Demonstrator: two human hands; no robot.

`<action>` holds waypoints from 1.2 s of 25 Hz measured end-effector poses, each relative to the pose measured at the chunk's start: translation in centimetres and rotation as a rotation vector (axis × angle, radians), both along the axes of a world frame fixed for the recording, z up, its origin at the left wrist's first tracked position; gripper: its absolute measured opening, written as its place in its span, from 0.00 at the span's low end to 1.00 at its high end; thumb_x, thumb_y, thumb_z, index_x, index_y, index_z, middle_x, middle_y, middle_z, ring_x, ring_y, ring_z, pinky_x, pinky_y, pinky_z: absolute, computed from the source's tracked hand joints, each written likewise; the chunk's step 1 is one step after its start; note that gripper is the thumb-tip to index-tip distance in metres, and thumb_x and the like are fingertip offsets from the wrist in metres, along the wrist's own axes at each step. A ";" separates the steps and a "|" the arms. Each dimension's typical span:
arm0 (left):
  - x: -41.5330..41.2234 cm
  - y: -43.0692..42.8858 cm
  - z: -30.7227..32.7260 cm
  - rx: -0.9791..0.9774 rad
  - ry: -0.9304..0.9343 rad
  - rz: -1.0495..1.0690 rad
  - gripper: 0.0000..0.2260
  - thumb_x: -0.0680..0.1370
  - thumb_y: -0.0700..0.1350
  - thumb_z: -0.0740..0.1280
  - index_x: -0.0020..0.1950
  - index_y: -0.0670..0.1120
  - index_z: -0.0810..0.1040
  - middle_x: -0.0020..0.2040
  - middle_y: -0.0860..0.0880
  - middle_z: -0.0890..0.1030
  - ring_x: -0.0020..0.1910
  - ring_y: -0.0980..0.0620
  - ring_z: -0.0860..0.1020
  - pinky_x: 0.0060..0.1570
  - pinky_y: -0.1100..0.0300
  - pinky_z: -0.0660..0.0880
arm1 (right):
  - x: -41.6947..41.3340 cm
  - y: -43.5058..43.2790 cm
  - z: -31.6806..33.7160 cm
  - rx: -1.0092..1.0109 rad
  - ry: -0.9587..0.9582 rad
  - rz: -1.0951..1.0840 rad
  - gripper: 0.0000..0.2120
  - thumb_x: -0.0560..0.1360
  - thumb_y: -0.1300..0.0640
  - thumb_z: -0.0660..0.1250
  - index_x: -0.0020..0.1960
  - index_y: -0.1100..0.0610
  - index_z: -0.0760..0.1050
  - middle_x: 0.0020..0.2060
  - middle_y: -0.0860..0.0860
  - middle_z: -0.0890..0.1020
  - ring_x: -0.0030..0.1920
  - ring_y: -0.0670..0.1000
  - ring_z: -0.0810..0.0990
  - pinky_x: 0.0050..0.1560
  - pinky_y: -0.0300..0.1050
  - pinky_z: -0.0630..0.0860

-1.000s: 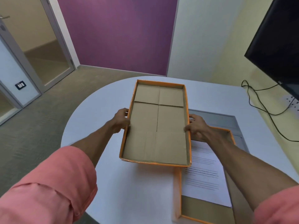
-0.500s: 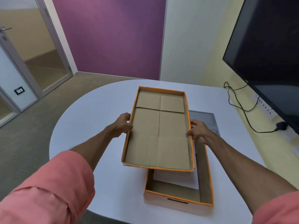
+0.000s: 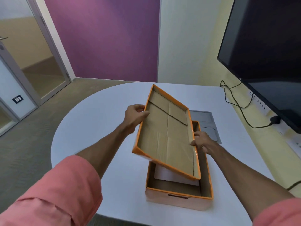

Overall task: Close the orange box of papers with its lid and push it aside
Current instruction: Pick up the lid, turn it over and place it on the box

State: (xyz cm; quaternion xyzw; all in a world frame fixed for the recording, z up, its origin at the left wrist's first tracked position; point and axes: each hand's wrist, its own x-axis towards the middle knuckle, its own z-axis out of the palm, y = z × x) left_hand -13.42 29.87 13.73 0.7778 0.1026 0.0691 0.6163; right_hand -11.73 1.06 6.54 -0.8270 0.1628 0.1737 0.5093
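White round table [image 3: 97, 128] carries the open orange box [image 3: 179, 199] of papers [image 3: 164, 174]; above it, left hand [image 3: 134, 116] and right hand [image 3: 201, 141] grip the tilted, inside-up lid [image 3: 166, 136], fingers closed on its long edges.

papers [image 3: 164, 174] mostly under lid [image 3: 166, 136], TV [image 3: 267, 51] cropped

Purple wall [image 3: 104, 38], glass door [image 3: 32, 62], grey carpet [image 3: 24, 144] — white round table [image 3: 97, 119], dark wall screen [image 3: 263, 46].

matt cardboard lid [image 3: 166, 136], glossy orange rim
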 end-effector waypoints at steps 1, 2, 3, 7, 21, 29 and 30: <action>0.1 -0.7 0.6 -0.037 -0.007 0.023 0.21 0.69 0.40 0.70 0.62 0.39 0.78 0.56 0.41 0.82 0.55 0.45 0.81 0.55 0.49 0.80 | 0.0 0.2 0.3 -0.072 -0.014 -0.003 0.21 0.71 0.73 0.67 0.64 0.67 0.73 0.57 0.65 0.80 0.53 0.63 0.80 0.52 0.56 0.81; 0.2 -1.3 1.2 -0.057 -0.014 0.038 0.21 0.69 0.40 0.70 0.61 0.39 0.79 0.55 0.41 0.82 0.54 0.46 0.81 0.56 0.50 0.80 | 0.0 0.5 0.9 -0.160 -0.034 0.002 0.19 0.72 0.69 0.69 0.62 0.66 0.74 0.56 0.64 0.80 0.54 0.61 0.80 0.53 0.55 0.80; 0.4 -2.0 1.7 -0.061 -0.024 0.049 0.21 0.68 0.40 0.71 0.61 0.40 0.79 0.55 0.42 0.83 0.53 0.47 0.81 0.55 0.52 0.80 | 0.0 0.8 1.6 -0.251 -0.060 0.019 0.18 0.73 0.64 0.70 0.62 0.66 0.74 0.57 0.62 0.80 0.55 0.60 0.79 0.53 0.53 0.78; 0.7 -4.6 3.3 -0.007 -0.062 0.056 0.23 0.66 0.44 0.73 0.60 0.42 0.79 0.56 0.45 0.82 0.54 0.48 0.80 0.52 0.56 0.80 | 0.5 3.3 6.8 -0.306 -0.328 0.077 0.22 0.77 0.48 0.66 0.60 0.66 0.75 0.51 0.59 0.80 0.55 0.58 0.77 0.52 0.49 0.73; 0.7 -10.7 4.9 0.054 -0.199 -0.010 0.32 0.66 0.47 0.77 0.67 0.45 0.71 0.66 0.43 0.76 0.62 0.45 0.77 0.52 0.57 0.74 | 3.3 8.4 17.6 0.115 -0.163 -0.006 0.17 0.75 0.59 0.70 0.59 0.68 0.74 0.52 0.63 0.83 0.38 0.57 0.81 0.30 0.52 0.78; 1.8 -4.8 2.5 -0.371 0.302 -0.131 0.36 0.77 0.67 0.51 0.75 0.43 0.63 0.76 0.44 0.64 0.75 0.42 0.61 0.71 0.42 0.60 | 3.3 5.0 17.4 0.392 -0.183 -0.105 0.12 0.82 0.63 0.56 0.62 0.67 0.69 0.39 0.58 0.77 0.37 0.54 0.78 0.38 0.56 0.78; 1.8 -4.0 1.8 -0.363 0.345 -0.139 0.38 0.77 0.69 0.48 0.76 0.43 0.62 0.77 0.44 0.61 0.77 0.42 0.59 0.73 0.42 0.57 | 3.4 4.5 17.4 0.403 -0.201 -0.121 0.13 0.81 0.63 0.57 0.63 0.68 0.70 0.40 0.58 0.78 0.37 0.54 0.78 0.43 0.57 0.80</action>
